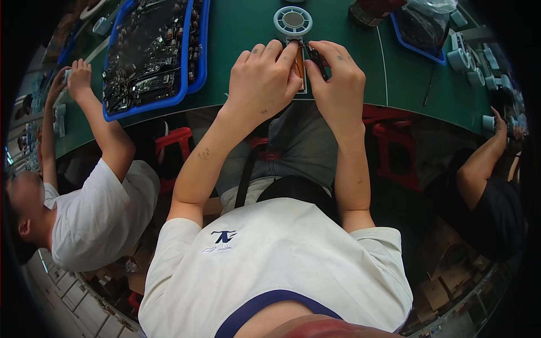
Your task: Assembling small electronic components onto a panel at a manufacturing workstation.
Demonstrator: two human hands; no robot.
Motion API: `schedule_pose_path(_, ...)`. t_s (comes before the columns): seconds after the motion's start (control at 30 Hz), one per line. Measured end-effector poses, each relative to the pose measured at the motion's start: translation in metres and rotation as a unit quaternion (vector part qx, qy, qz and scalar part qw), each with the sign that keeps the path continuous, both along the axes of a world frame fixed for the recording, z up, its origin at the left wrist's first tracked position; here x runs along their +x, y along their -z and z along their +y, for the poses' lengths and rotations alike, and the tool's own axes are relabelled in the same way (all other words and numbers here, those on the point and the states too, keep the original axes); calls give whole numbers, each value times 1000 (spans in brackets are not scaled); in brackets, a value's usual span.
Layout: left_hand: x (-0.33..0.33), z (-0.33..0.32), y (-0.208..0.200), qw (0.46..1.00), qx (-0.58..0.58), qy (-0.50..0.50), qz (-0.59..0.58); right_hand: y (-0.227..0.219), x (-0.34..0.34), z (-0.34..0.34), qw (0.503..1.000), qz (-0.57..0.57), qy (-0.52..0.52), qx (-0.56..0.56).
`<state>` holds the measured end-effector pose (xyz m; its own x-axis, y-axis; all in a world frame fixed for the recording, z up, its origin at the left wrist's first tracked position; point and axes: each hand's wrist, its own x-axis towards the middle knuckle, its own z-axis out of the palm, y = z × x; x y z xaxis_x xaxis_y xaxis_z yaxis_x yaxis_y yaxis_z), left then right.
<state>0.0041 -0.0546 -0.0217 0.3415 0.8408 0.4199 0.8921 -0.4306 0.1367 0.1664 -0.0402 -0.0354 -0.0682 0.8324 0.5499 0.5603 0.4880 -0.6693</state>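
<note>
A round, pale-blue fan housing [293, 21] with a spoked ring and a grey centre lies on the green table in front of me. My left hand [262, 70] is closed at its lower end, with the index fingertip pressed there and the other fingers curled. My right hand [336, 73] pinches a small, dark, narrow part [315, 61] between thumb and fingers, just right of that end. Between the hands shows an orange-brown strip [301, 67] with a pale edge. The left fingers cover much of the join.
Blue-rimmed trays [184, 67] full of small circuit boards stand at left. At right are another blue tray [420, 42] with a plastic bag and several pale-blue housings [462, 59]. A dark reddish jar [369, 11] stands at the back. Co-workers sit on both sides, near red stools [397, 152].
</note>
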Motion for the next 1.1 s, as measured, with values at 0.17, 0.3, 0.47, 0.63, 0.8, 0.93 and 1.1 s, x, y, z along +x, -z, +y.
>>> schedule_pose_path(0.17,-2,2,-2,997,-70,15,-28,-8,11,4,999,22,-23,-33)
schedule_pose_path(0.3,0,2,-13,990,-142,-13,-15,-9,13,10,998,-27,-57,18)
schedule_pose_path(0.47,-6,4,-3,993,-118,-7,-19,-24,5,9,997,-62,-18,-51)
schedule_pose_path(0.63,-10,-9,13,998,30,15,-52,-38,-7,9,993,-46,3,-113)
schedule_pose_path(0.8,-3,-15,5,999,12,-29,11,-45,-12,11,990,-27,14,-140)
schedule_pose_path(0.93,2,-16,7,999,-9,-45,-8,-40,-8,2,990,-9,6,-142)
schedule_pose_path(1.1,-1,-7,-1,993,-92,-22,-72,-22,-8,-1,996,8,9,-86)
